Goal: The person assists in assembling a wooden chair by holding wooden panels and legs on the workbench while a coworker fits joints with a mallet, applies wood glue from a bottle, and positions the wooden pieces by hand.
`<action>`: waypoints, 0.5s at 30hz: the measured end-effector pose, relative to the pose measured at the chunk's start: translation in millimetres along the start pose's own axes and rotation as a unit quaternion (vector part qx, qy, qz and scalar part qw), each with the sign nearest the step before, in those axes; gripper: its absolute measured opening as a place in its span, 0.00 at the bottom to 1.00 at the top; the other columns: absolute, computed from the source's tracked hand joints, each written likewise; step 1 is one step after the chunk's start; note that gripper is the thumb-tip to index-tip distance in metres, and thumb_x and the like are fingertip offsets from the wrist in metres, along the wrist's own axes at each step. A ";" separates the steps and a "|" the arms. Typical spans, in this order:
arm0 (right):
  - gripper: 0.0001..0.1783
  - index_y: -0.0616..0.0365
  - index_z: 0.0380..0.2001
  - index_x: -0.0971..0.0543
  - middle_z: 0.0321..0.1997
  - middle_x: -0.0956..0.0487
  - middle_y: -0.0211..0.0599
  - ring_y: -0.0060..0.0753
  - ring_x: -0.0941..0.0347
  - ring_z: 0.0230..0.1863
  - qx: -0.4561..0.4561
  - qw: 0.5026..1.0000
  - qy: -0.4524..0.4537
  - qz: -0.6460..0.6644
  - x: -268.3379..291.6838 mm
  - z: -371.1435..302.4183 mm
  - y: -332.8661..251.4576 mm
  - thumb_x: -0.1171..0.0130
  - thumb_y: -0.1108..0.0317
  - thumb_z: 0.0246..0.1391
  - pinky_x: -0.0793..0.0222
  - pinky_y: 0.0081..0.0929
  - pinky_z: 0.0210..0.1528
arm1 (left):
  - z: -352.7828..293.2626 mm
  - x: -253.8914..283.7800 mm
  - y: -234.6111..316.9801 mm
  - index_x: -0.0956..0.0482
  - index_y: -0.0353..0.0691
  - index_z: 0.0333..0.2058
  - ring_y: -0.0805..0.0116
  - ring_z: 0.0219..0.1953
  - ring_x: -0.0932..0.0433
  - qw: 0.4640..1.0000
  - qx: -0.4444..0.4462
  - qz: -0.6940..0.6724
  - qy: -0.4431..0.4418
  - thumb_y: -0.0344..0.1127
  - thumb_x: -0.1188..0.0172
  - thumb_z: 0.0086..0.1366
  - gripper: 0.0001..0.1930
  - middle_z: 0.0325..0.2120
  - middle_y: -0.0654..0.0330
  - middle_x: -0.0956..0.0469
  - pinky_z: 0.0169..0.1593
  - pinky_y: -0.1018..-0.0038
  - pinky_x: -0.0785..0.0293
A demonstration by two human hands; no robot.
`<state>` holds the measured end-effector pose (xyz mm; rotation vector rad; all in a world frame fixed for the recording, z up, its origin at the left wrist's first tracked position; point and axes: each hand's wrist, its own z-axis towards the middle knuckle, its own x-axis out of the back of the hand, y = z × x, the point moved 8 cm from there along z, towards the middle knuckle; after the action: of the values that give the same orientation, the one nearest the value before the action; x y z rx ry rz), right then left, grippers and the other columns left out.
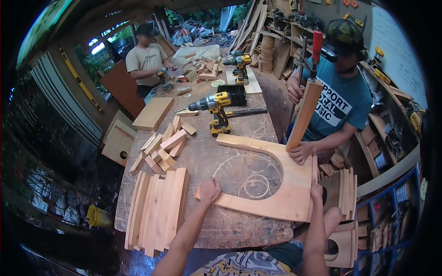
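Observation:
A U-shaped wooden panel (294, 184) lies flat on the workbench, its curved cutout facing left. My left hand (210, 190) is closed around the end of the panel's near arm. At the panel's right edge my right hand (316, 189) grips the rim, some of its fingers hidden. Across from me a co-worker presses one hand (301, 152) on the panel. Their other hand (295, 92) is at a bar clamp with a red handle (316, 46). Beside it a wooden board (305, 112) stands on end against the panel's far right corner.
A yellow cordless drill (217, 110) stands beyond the panel. Small wood blocks (165, 145) are piled at the left, with long boards (159, 207) stacked nearer. Another person (146, 60) holds a drill at the far left. Curved wooden pieces (347, 193) stand below the bench at the right.

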<state>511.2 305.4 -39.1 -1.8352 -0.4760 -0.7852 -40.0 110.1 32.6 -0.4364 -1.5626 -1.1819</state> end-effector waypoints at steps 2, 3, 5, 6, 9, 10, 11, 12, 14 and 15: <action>0.45 0.71 0.46 0.19 0.49 0.22 0.68 0.64 0.28 0.59 -0.003 1.000 -0.004 -0.010 -0.1 -1.8 3.2 0.56 0.31 0.61 0.34 0.47 0.61 | -2.5 -0.7 0.0 0.21 0.32 0.39 0.35 0.35 0.20 1.000 0.001 0.002 0.004 0.46 0.52 0.62 0.21 0.29 0.34 0.20 0.46 0.46 0.26; 0.45 0.71 0.45 0.19 0.49 0.22 0.68 0.64 0.28 0.59 0.001 1.000 -0.003 -0.009 -1.2 -3.1 3.4 0.56 0.31 0.60 0.34 0.47 0.61 | -2.6 -1.5 -0.8 0.22 0.32 0.38 0.35 0.35 0.20 1.000 0.007 0.005 0.003 0.46 0.51 0.61 0.20 0.29 0.34 0.20 0.46 0.47 0.26; 0.45 0.71 0.45 0.19 0.49 0.22 0.67 0.64 0.28 0.59 0.010 1.000 -0.004 -0.009 -0.7 -4.0 -2.6 0.55 0.31 0.60 0.34 0.47 0.61 | -0.9 -0.4 -0.9 0.22 0.32 0.38 0.35 0.34 0.20 1.000 0.016 0.006 0.007 0.45 0.51 0.61 0.20 0.29 0.35 0.20 0.45 0.47 0.26; 0.44 0.70 0.46 0.19 0.49 0.21 0.66 0.62 0.27 0.58 0.002 1.000 -0.008 -0.011 -0.7 -4.0 -3.9 0.55 0.31 0.60 0.34 0.45 0.61 | -0.1 1.1 -0.4 0.23 0.34 0.37 0.37 0.34 0.20 1.000 0.016 -0.001 0.013 0.44 0.50 0.61 0.18 0.28 0.37 0.19 0.44 0.48 0.26; 0.44 0.69 0.46 0.19 0.49 0.21 0.66 0.61 0.27 0.58 -0.009 1.000 -0.001 -0.007 2.7 -8.1 -1.1 0.55 0.31 0.60 0.34 0.46 0.60 | -4.2 5.4 3.5 0.23 0.37 0.35 0.39 0.33 0.19 0.999 0.012 -0.021 0.033 0.42 0.48 0.60 0.14 0.27 0.41 0.19 0.43 0.48 0.25; 0.44 0.69 0.45 0.18 0.48 0.21 0.66 0.62 0.27 0.58 -0.011 1.000 0.009 0.001 4.3 -9.1 -1.9 0.55 0.31 0.60 0.34 0.48 0.60 | -6.0 7.8 3.6 0.23 0.38 0.33 0.40 0.33 0.19 0.998 0.007 -0.033 0.049 0.40 0.47 0.59 0.12 0.26 0.42 0.18 0.43 0.49 0.25; 0.44 0.69 0.45 0.18 0.48 0.21 0.66 0.62 0.27 0.58 -0.009 1.000 0.007 0.001 4.4 -8.8 -3.7 0.55 0.31 0.60 0.34 0.48 0.60 | -7.1 6.5 1.2 0.23 0.38 0.33 0.40 0.33 0.19 0.998 0.008 -0.033 0.051 0.40 0.47 0.59 0.12 0.26 0.42 0.18 0.43 0.49 0.25; 0.44 0.69 0.46 0.19 0.49 0.20 0.65 0.60 0.26 0.58 -0.014 1.000 -0.002 0.000 3.5 -8.1 -4.6 0.54 0.31 0.60 0.34 0.45 0.60 | -8.3 7.4 0.8 0.22 0.40 0.33 0.41 0.32 0.19 0.997 -0.001 -0.042 0.064 0.40 0.46 0.59 0.11 0.25 0.44 0.18 0.42 0.50 0.25; 0.44 0.70 0.48 0.19 0.49 0.20 0.63 0.59 0.26 0.58 -0.022 1.000 -0.009 -0.001 3.7 -8.2 -4.2 0.53 0.32 0.60 0.34 0.42 0.60 | -8.4 8.1 1.9 0.21 0.41 0.33 0.41 0.31 0.19 0.996 -0.012 -0.052 0.076 0.39 0.46 0.59 0.10 0.25 0.45 0.18 0.41 0.50 0.25; 0.44 0.70 0.48 0.20 0.50 0.20 0.64 0.59 0.26 0.58 -0.018 1.000 -0.007 0.002 3.9 -8.4 -5.4 0.53 0.32 0.60 0.34 0.42 0.60 | -7.6 6.9 3.3 0.20 0.42 0.32 0.41 0.31 0.19 0.996 -0.023 -0.042 0.069 0.38 0.46 0.60 0.09 0.25 0.45 0.19 0.39 0.51 0.24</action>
<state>508.1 299.5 -30.7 -1.8757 -0.4704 -0.7839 -35.9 103.1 39.7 -0.3145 -1.4477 -1.2875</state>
